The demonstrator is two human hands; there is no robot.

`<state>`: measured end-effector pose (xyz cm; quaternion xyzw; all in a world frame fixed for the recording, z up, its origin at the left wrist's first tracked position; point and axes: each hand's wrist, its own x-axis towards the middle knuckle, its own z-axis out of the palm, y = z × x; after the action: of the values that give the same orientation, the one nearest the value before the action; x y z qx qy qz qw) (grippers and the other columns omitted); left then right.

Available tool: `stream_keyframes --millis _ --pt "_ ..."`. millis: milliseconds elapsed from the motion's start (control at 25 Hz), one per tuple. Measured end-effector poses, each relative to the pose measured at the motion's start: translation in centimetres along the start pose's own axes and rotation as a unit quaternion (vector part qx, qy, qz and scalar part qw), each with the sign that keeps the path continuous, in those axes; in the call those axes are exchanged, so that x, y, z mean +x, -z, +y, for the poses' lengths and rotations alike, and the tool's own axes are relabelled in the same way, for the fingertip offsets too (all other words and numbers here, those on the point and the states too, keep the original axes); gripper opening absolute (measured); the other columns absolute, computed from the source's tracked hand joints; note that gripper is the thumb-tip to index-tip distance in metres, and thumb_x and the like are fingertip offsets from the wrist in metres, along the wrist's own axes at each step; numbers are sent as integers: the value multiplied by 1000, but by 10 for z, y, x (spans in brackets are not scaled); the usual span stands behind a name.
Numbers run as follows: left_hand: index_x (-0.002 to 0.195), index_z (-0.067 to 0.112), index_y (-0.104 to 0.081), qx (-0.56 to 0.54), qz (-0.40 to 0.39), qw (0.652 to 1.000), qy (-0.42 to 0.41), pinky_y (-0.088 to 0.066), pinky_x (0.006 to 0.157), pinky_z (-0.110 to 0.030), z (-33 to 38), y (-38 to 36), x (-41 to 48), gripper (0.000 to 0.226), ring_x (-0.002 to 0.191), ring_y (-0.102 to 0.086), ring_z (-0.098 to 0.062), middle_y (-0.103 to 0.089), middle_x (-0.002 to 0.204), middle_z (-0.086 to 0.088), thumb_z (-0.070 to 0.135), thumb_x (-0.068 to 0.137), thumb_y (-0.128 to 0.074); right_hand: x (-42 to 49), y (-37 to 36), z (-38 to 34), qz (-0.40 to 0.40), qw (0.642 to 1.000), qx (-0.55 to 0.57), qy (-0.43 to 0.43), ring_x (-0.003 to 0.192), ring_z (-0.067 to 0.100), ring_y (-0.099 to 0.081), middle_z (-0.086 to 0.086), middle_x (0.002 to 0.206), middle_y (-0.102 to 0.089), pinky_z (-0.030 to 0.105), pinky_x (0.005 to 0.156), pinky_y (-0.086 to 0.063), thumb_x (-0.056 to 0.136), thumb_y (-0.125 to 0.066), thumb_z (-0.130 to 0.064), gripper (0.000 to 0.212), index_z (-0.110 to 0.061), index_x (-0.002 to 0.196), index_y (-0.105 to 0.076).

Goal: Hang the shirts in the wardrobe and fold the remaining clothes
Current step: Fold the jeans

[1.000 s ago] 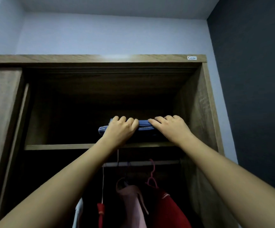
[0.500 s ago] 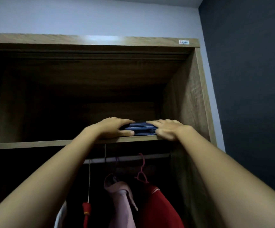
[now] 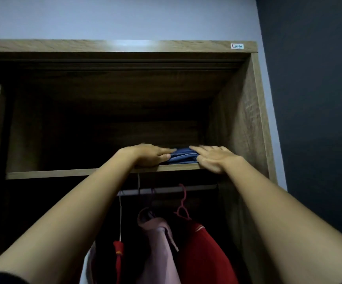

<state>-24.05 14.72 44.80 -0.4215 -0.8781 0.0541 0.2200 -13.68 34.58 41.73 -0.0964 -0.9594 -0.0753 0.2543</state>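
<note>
A folded blue fabric garment (image 3: 183, 157) lies between the two hands, on the front right part of the brown wooden wardrobe shelf (image 3: 63, 173), close to its front edge. The left hand (image 3: 149, 155) lies flat, its straight fingers pointing at the bundle's left side and touching it. The right hand (image 3: 213, 158) is spread flat too, its fingers resting on the bundle's right end and top. Neither hand grips. Both press with loose, straight fingers, which I judge is to square the pile and slide it back from the edge without disturbing the folds.

The garment is a low, compact stack. Several layered edges face the camera, with pale stitching lines along them. Part of it is covered by the fingers, so what kind of garment it is I cannot tell.

Below the hands, under the shelf, a pale metal rail (image 3: 198, 188) carries a red shirt (image 3: 205, 253) and a dusty pink one (image 3: 162, 249) on hangers, so the hanging part looks done for these two.
</note>
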Motion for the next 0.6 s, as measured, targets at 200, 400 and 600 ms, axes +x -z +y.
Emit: stream_keyframes --millis 200,400,600 --pt "145 13 -31 -107 315 942 40 -20 113 -28 -10 2 -54 47 141 -29 -20 -34 151 -10 28 102 -32 -28 -13 -35 247 963 104 5 145 23 -11 4 158 -14 39 117 -6 98 -25 -46 55 -31 149 -13" --pt "143 10 -36 -107 326 932 118 -21 113 -29 -24 -42 -183 46 140 -30 -20 -40 148 -10 29 101 -32 -86 -46 -149 288 927 224 89 146 23 -7 6 158 -15 37 117 -3 95 -25 -50 57 -29 148 -22" --pt "138 7 -44 -33 241 943 226 -34 107 -44 -19 -117 -365 65 133 -42 -29 -48 141 -12 46 91 -21 -179 -93 -290 222 909 320 148 146 24 -9 6 156 -19 38 117 -5 87 -18 -53 66 -27 147 -27"
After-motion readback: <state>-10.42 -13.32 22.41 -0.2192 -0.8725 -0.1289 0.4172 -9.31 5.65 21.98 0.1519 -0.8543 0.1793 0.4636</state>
